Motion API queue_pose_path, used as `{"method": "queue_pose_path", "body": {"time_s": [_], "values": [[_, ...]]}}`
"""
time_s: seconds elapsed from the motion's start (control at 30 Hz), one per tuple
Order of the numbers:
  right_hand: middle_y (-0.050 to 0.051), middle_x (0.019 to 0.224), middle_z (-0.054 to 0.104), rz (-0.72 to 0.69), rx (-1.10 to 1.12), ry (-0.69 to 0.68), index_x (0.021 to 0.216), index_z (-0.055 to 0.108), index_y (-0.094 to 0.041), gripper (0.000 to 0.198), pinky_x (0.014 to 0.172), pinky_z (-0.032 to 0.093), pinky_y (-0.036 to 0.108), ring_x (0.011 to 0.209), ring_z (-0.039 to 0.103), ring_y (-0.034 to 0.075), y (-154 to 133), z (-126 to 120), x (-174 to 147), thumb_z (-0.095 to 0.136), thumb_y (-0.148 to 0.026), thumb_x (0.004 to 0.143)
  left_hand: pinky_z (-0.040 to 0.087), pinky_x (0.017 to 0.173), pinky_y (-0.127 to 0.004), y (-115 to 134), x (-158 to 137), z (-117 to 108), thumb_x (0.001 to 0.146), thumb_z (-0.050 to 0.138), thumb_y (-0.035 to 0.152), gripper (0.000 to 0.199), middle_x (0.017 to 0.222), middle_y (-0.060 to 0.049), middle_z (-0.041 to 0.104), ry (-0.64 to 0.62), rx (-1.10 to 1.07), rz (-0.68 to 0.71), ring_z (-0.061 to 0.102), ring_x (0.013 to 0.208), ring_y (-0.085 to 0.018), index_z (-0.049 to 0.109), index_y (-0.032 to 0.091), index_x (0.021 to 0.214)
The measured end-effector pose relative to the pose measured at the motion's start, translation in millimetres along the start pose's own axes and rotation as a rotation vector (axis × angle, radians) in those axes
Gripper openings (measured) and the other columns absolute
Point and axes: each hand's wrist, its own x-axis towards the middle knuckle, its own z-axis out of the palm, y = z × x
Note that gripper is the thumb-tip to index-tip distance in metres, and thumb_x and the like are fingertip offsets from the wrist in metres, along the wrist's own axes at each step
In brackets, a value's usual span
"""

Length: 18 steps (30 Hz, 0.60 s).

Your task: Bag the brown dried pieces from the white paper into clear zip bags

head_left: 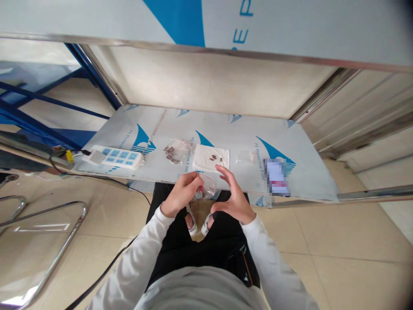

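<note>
My left hand [186, 190] pinches a small clear plastic bag [208, 186] with a reddish line along its edge, just in front of the shelf's edge. To the right of the bag, my right hand [232, 199] is open, thumb and fingers spread apart with nothing between them. Beyond both hands lies a white square sheet [201, 158], with several small brown pieces [213, 157] on it. Left of the sheet rests a clear bag of dark brown pieces [174, 151]. Another clear plastic bag [244, 156] lies flat to its right.
A white power strip [121, 157] with a plugged-in adapter sits at the shelf's left, its black cable hanging down. At the right lies a phone [276, 176], its screen blurred. An upper shelf [112, 21] overhangs the film-covered lower one [219, 129]. A metal-framed chair [69, 219] stands left.
</note>
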Motion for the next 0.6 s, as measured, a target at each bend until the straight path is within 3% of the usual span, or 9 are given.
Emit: {"method": "queue_pose_path", "body": {"time_s": [0.07, 0.2, 0.37, 0.47, 0.6], "values": [[0.012, 0.146, 0.041, -0.032, 0.075, -0.115, 0.141, 0.036, -0.026, 0.112, 0.110, 0.032, 0.046, 0.135, 0.038, 0.031, 0.4, -0.4, 8.3, 0.088, -0.048, 0.044, 0.042, 0.061, -0.025, 6.4, 1.5, 0.0, 0.072, 0.047, 0.028, 0.021, 0.056, 0.000, 0.056, -0.056, -0.096, -0.005, 0.051, 0.058, -0.013, 0.054, 0.018, 0.056], [0.008, 0.124, 0.061, 0.038, 0.224, -0.216, 0.129, 0.049, -0.025, 0.077, 0.100, 0.044, 0.039, 0.115, 0.058, 0.025, 1.6, 7.6, 20.1, 0.082, -0.040, 0.061, 0.039, 0.055, -0.025, 11.9, 3.7, -2.6, 0.072, 0.047, 0.027, 0.020, 0.051, 0.002, 0.053, -0.081, -0.099, -0.015, 0.047, 0.052, -0.011, 0.052, 0.018, 0.054], [0.004, 0.104, 0.067, 0.157, 0.238, -0.195, 0.111, 0.060, -0.022, 0.048, 0.085, 0.050, 0.032, 0.097, 0.064, 0.021, 5.4, 14.2, 18.9, 0.076, -0.038, 0.068, 0.034, 0.050, -0.024, 14.5, 7.2, -16.3, 0.069, 0.049, 0.028, 0.023, 0.045, 0.003, 0.050, -0.042, 0.256, -0.022, 0.044, 0.047, -0.010, 0.049, 0.018, 0.048], [0.003, 0.098, 0.067, 0.178, 0.166, -0.182, 0.107, 0.062, -0.022, 0.043, 0.076, 0.050, 0.028, 0.088, 0.063, 0.019, 7.4, 10.5, 19.1, 0.074, -0.040, 0.070, 0.031, 0.049, -0.024, 16.9, 11.5, -21.2, 0.065, 0.054, 0.028, 0.022, 0.044, 0.003, 0.048, 0.031, 0.510, -0.010, 0.043, 0.047, -0.010, 0.049, 0.018, 0.046], [0.001, 0.087, 0.063, 0.131, -0.072, -0.213, 0.108, 0.063, -0.021, 0.044, 0.061, 0.045, 0.023, 0.067, 0.057, 0.013, 13.4, -6.1, 37.7, 0.071, -0.045, 0.072, 0.035, 0.054, -0.024, 8.2, 22.7, -23.3, 0.069, 0.056, 0.034, 0.020, 0.052, 0.002, 0.058, 0.136, 0.592, 0.023, 0.051, 0.052, -0.012, 0.059, 0.018, 0.057]]}}
